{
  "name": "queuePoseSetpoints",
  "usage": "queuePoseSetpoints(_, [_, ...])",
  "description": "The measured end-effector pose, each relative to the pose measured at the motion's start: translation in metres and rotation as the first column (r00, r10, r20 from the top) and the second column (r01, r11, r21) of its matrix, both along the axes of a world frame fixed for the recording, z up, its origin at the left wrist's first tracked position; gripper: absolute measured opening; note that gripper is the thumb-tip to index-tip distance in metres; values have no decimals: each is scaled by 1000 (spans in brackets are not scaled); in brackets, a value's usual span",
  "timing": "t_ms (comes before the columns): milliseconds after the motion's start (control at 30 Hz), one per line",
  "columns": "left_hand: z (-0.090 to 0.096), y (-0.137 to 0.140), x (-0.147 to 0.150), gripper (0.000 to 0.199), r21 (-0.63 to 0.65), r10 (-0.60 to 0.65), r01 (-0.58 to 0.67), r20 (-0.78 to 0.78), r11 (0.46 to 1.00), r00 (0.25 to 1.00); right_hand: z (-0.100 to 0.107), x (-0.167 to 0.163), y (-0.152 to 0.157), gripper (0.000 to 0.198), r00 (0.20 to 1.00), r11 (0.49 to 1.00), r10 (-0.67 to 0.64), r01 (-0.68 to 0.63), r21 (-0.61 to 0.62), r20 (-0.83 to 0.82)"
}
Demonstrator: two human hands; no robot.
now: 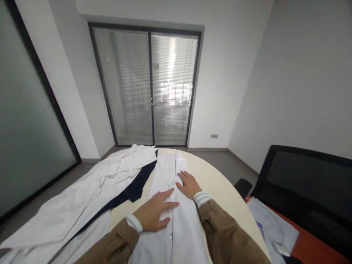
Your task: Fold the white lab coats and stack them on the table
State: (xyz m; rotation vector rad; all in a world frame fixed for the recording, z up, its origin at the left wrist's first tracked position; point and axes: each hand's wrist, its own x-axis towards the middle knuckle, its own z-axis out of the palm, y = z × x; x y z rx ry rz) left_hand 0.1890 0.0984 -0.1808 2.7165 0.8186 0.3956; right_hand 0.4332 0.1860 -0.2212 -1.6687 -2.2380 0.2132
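A white buttoned garment, seemingly a shirt or coat [185, 234], lies lengthwise on the round cream table [214, 183], its button placket running up the middle. My left hand [156, 211] rests on it with fingers spread, near the placket. Farther up, my right hand [188, 184] lies on the right side of the same garment, fingers apart. Neither hand grips anything. Left of it are more white garments [96, 187] in a loose, wrinkled heap, with a dark navy cloth [136, 185] showing between them.
A black mesh chair [302, 179] with an orange seat [310, 253] stands at the right. Papers [271, 220] and a small white device [281, 248] lie there. Beyond the table is a glass door with blinds [151, 88]; a frosted glass panel [30, 117] stands left.
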Motion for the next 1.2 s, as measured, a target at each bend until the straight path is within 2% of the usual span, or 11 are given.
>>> queuePoseSetpoints(100, [3, -1, 2, 47, 114, -44, 41, 18, 993, 999, 0, 0, -2, 60, 1000, 1000, -15, 15, 12, -14])
queuePoseSetpoints(200, [4, -2, 7, 35, 196, -83, 92, -57, 976, 995, 2, -2, -7, 57, 999, 999, -25, 26, 26, -30])
queuePoseSetpoints(300, [2, -4, 12, 31, 260, -130, 163, -140, 952, 982, 5, -3, -14, 60, 999, 1000, -12, 12, 1, -53])
queuePoseSetpoints(400, [1, -6, 14, 27, 298, -138, 178, -150, 938, 979, 9, -3, -22, 61, 997, 999, 30, -31, -12, -69])
queuePoseSetpoints(533, [4, -8, 14, 24, 267, -107, 132, -106, 955, 989, 10, -2, -28, 64, 996, 996, 76, -78, -36, -42])
queuePoseSetpoints(633, [8, -11, 14, 19, 237, -120, 143, -109, 961, 987, 10, -2, -29, 66, 997, 996, 81, -81, -31, 4])
queuePoseSetpoints(767, [11, -12, 15, 15, 207, -155, 168, -79, 964, 985, 15, -6, -31, 57, 994, 994, 96, -98, 45, 50])
queuePoseSetpoints(867, [13, -12, 15, 16, 194, -184, 190, -50, 962, 982, 19, -14, -35, 52, 993, 993, 112, -113, 28, 48])
queuePoseSetpoints(1033, [13, -18, 16, 23, 150, -188, 203, -106, 968, 976, 11, -37, -47, 72, 994, 991, -2, 16, -132, 108])
queuePoseSetpoints(1200, [13, -36, 24, 19, 87, -268, 278, -109, 957, 957, 0, -47, -54, 76, 990, 993, -86, 94, -70, 107])
